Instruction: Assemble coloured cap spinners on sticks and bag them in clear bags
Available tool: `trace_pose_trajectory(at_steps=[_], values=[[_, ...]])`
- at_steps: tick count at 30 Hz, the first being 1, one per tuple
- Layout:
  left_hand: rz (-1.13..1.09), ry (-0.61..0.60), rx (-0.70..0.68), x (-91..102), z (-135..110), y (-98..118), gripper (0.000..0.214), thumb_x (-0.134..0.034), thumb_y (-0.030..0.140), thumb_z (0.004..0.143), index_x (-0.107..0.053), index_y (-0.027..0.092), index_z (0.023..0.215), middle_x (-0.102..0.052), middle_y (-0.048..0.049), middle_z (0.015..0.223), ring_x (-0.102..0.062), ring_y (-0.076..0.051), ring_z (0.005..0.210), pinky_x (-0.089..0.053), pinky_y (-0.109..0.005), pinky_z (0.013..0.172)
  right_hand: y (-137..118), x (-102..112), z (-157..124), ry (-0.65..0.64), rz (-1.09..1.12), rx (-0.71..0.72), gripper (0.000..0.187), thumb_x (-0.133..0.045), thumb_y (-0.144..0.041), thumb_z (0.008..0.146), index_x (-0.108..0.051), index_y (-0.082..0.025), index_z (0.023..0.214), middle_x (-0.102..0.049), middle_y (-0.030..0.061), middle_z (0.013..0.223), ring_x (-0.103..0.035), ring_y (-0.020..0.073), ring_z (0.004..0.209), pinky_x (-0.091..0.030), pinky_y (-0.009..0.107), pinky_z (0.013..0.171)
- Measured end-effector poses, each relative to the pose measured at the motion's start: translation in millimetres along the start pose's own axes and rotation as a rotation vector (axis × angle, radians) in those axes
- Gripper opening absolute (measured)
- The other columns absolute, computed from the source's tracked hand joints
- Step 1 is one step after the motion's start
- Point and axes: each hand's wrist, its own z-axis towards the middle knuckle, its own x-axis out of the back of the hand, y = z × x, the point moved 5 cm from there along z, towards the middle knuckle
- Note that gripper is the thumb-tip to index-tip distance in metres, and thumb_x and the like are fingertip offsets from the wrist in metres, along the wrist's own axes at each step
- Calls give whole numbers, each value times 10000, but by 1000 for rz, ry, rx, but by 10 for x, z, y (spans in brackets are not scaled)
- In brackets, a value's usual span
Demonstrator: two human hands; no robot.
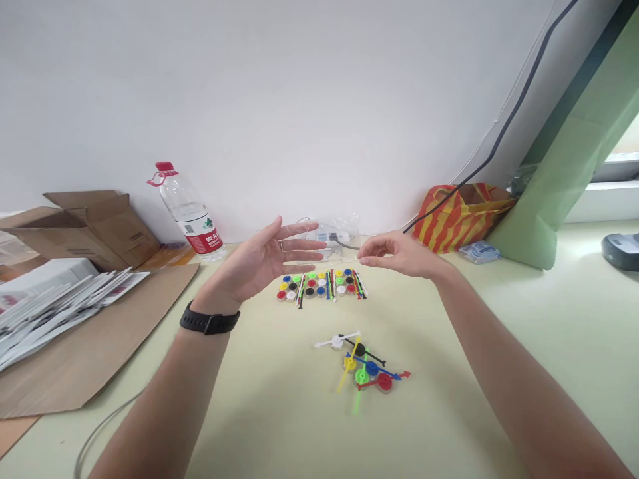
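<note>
My left hand (279, 251) is raised with the palm in view and its fingers stretched apart; it holds nothing. Opposite it, my right hand (399, 255) has curled fingers, their tips drawn together; anything between them is too small to make out. Below and between both hands lie small round discs (321, 291) in several colours, in groups, with bundles of thin arrow pointers (330, 286) beside them. Nearer to me lies a loose cluster of arrow spinners, arrows set on round bases: white (337, 342), black (360, 349), yellow (350, 362), blue (372, 368), green (362, 377) and red (385, 381).
A large plastic bottle (192, 216), an open cardboard box (94, 229) and a stack of papers (54, 299) on flat cardboard (124, 332) stand left. A power strip (342, 237) lies by the wall. At right are a striped bag (449, 219), a cable and a green curtain (544, 213).
</note>
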Motion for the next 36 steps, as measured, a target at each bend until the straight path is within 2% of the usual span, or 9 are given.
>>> trace_pose_trajectory(at_steps=[8, 13, 16, 19, 22, 26, 29, 33, 36], values=[[26, 67, -13, 21, 2, 3, 566, -416, 584, 1028, -655, 198, 1366, -679, -172, 1356, -610, -373, 1301, -486, -559, 1087, -12, 28, 6, 39, -12, -6, 398, -729, -568, 833, -769, -176, 890, -732, 60, 861, -627, 201, 824, -486, 335, 768], [246, 243, -116, 68, -7, 58, 449, -560, 537, 989, -786, 156, 1057, -772, -162, 1155, -707, -311, 1144, -506, -451, 1077, -23, 91, -42, 20, -24, -7, 384, -722, -566, 848, -767, -191, 920, -733, 61, 895, -628, 203, 831, -488, 338, 775], [417, 315, -153, 44, -61, 117, 386, -635, 519, 955, -785, 170, 887, -799, -123, 988, -746, -262, 969, -546, -384, 977, -31, 126, -45, 69, 18, 14, 378, -699, -557, 882, -755, -194, 969, -723, 65, 899, -632, 202, 845, -495, 340, 791], [544, 188, -157, -100, -118, 151, 394, -638, 495, 963, -757, 176, 765, -769, -87, 797, -718, -206, 806, -554, -313, 817, -82, 97, -24, 124, 75, 55, 381, -670, -555, 913, -747, -192, 1000, -721, 70, 900, -636, 200, 850, -502, 346, 810], [533, -121, -85, -346, -157, 91, 378, -674, 452, 945, -721, 178, 689, -717, -72, 684, -676, -191, 698, -535, -301, 683, -204, -36, 3, 105, 205, 103, 395, -647, -541, 941, -716, -214, 1151, -734, 92, 1037, -660, 224, 994, -514, 366, 883], [448, -469, 34, -644, -184, -40, 218, -762, 387, 874, -738, 212, 745, -712, -57, 682, -653, -190, 621, -532, -325, 611, -452, -350, 4, -198, 403, 200, 535, -739, -478, 890, -601, -302, 1376, -652, 94, 1347, -578, 244, 1281, -489, 414, 1034], [483, -532, 37, -739, -172, -66, 154, -771, 349, 865, -749, 224, 777, -724, -57, 707, -676, -208, 675, -549, -349, 659, -567, -470, -24, -350, 414, 256, 527, -813, -378, 835, -645, -288, 1327, -674, 79, 1290, -603, 234, 1241, -485, 419, 1045], [616, -501, -27, -755, -168, -22, 157, -747, 333, 883, -745, 208, 787, -732, -56, 765, -672, -205, 728, -544, -357, 729, -599, -424, -45, -320, 291, 232, 245, -809, -381, 836, -750, -207, 999, -733, 54, 966, -665, 200, 923, -538, 383, 887], [659, -380, -153, -706, -133, 27, 135, -776, 329, 859, -740, 200, 841, -728, -64, 824, -673, -230, 828, -532, -394, 826, -674, -358, -89, -273, 205, 228, 197, -784, -399, 856, -740, -212, 896, -741, 44, 927, -657, 195, 867, -534, 371, 847]])
